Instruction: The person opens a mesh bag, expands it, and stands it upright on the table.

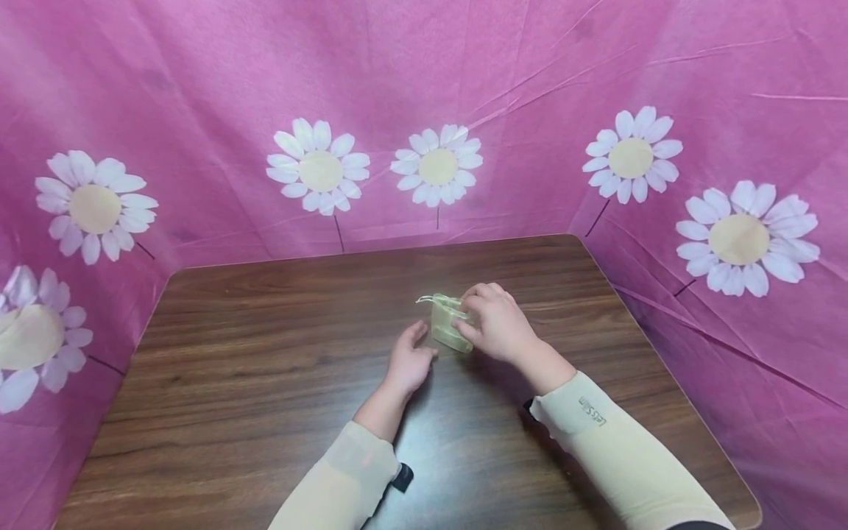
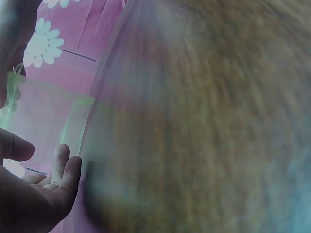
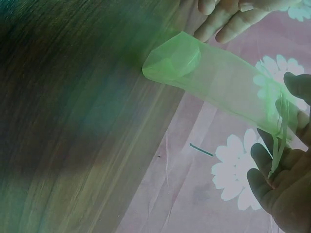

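A sheer pale-green drawstring pouch [image 1: 447, 324] is held up over the table, its white cord loop [image 1: 427, 299] sticking out to the left in the head view. My right hand [image 1: 497, 320] grips the pouch at its corded end, thumb on one side and fingers on the other. In the right wrist view the pouch [image 3: 218, 80] stretches away from that hand, and a denser rounded green patch shows near its far end. Close beside the pouch is my left hand [image 1: 409, 358], fingers loosely extended. In the left wrist view its fingertips [image 2: 73, 167] overlap the pouch's lower edge.
The brown wood-grain table [image 1: 265, 353] reaches back to a pink cloth [image 1: 517, 66] printed with white daisies, which surrounds it at the back and sides. Both forearms wear pale sleeves [image 1: 609, 434], with a dark strap [image 1: 403, 477] near the left wrist.
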Available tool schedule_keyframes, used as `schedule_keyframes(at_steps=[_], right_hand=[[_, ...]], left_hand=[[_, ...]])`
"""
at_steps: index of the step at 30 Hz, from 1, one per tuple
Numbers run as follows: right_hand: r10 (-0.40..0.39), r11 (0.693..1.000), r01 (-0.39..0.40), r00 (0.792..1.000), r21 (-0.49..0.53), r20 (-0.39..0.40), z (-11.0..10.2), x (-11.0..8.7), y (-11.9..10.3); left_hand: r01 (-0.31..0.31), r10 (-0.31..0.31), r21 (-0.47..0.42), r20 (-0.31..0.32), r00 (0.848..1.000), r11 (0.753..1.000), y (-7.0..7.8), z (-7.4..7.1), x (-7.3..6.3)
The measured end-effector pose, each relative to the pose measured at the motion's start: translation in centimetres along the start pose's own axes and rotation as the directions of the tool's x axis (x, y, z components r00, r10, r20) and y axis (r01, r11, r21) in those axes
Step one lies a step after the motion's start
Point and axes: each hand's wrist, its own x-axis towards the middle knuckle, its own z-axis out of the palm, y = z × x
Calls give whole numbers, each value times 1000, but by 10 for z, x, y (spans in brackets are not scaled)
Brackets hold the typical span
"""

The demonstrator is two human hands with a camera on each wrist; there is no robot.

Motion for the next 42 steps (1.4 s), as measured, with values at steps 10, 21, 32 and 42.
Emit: schedule_keyframes(at_steps=[10, 21, 32, 42], right_hand=[[3, 1000, -2, 1000, 24, -30, -5, 2, 0], [50, 997, -44, 995, 64, -81, -10, 6, 9], [97, 988, -66, 970, 141, -221, -12, -8, 14], [314, 947, -286, 919, 143, -239, -17, -30, 45]], left_hand=[[-5, 5, 6, -9, 1000, 1000, -2, -1, 1], [-2, 2, 2, -18, 1000, 1000, 1, -4, -2], [-95, 107, 109, -111, 988, 990, 6, -16, -4], [-113, 340, 705, -190, 921, 700, 21, -52, 14]])
